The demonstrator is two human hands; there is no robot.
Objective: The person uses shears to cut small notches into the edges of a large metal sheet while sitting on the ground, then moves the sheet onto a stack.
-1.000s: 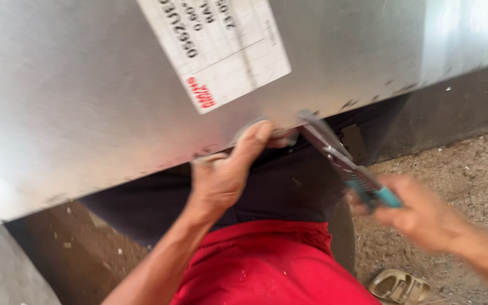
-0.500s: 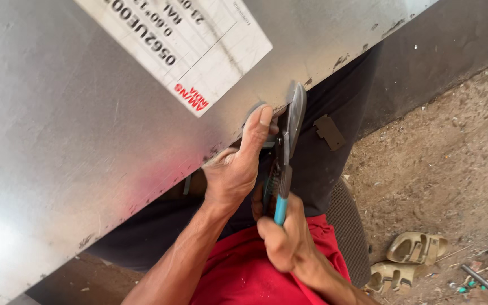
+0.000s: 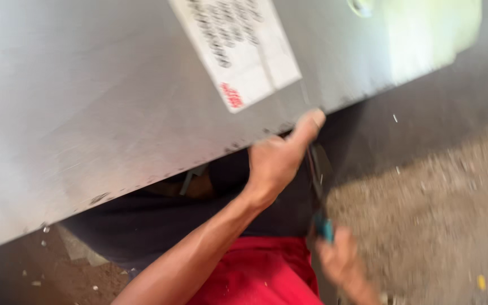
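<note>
1. Grey sheet metal fills the upper left of my view, a big flat panel slanting down from the top right toward the lower left, its near edge running diagonally above my lap.
2. Sandy, gritty ground lies to the right, beyond the sheet's near edge, with a few pale specks on it.
3. Red cloth of my shorts shows at the bottom, and a dark garment sits above it, under the sheet's edge.
4. White paper label is stuck to the sheet near its top, tilted, with dark print and a small red mark at its lower corner.
5. My left hand grips the sheet's near edge just below the label's lower corner, thumb stretched up along the edge and the other fingers curled beneath the metal, so it is clamped on the sheet.
6. My right hand is low, near the bottom edge of the view and blurred; it is closed around the teal handle of the tin snips.
7. Those snips stand nearly upright just right of my left hand, dark blades pointing up to the sheet's edge right by my thumb. With the blur I cannot tell whether the blades are apart or together.
</note>
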